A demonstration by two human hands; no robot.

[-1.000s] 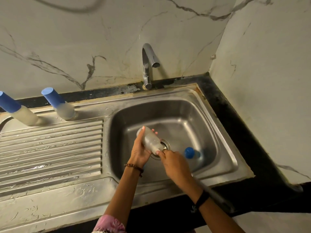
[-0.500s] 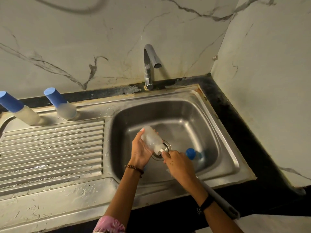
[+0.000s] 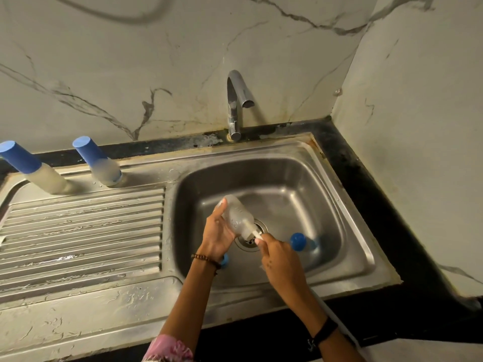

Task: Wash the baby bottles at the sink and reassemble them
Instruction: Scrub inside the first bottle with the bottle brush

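A clear, capless baby bottle [image 3: 236, 215] is tilted over the sink drain with its mouth pointing down to the right. My left hand [image 3: 217, 236] grips its body from the left. My right hand [image 3: 279, 259] pinches the white stem of a bottle brush [image 3: 254, 234] that goes into the bottle's mouth. A blue cap [image 3: 298, 241] lies in the basin to the right of my right hand. A small blue part [image 3: 224, 259] shows below my left wrist. Two capped bottles [image 3: 96, 163] [image 3: 31, 168] stand on the back of the drainboard.
The steel sink basin [image 3: 352, 231] sits in a corner with marble walls behind and to the right. The tap [image 3: 236, 100] stands behind the basin with no water running. A wet ribbed drainboard [image 3: 78, 231] stretches to the left.
My right hand has drawn back a little from the bottle's mouth, so more of the white brush stem shows. The bottle stays tilted over the drain in my left hand.
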